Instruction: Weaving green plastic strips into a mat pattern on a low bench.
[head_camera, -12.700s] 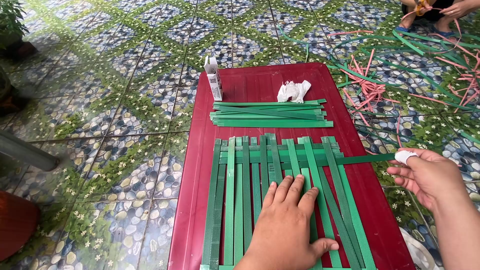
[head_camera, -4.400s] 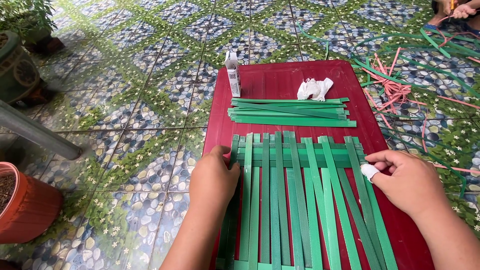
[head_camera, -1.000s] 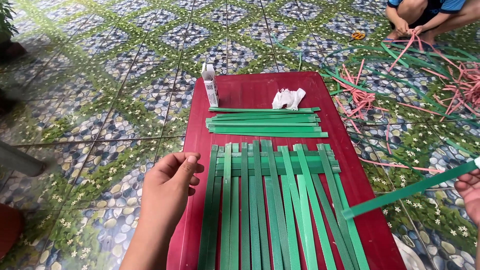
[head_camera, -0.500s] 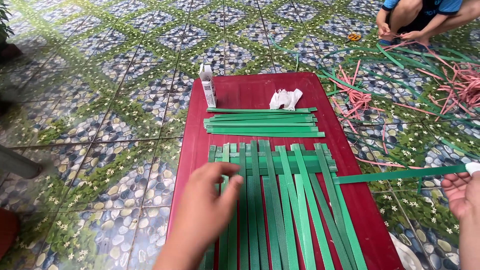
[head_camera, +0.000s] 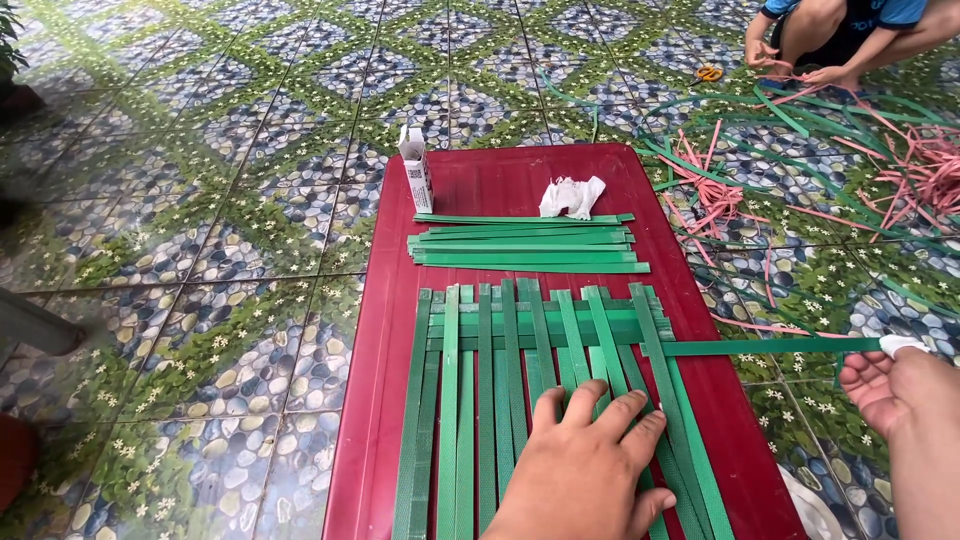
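Left hand (head_camera: 590, 470) lies flat, fingers spread, pinning the mat (head_camera: 540, 400) at lower centre. Right hand (head_camera: 895, 385) seems to pinch the strip (head_camera: 770, 346) at right; a hard pull could skew the weave.

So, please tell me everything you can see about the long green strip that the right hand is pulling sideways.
The green strip is a flat, narrow band, plastic by its look. It lies horizontally, level with the upper part of the woven green mat on the red table. Its inner end goes in among the upright strips; its outer end reaches past the table edge to the right hand, which holds it at the fingertips. It looks straight and taut.
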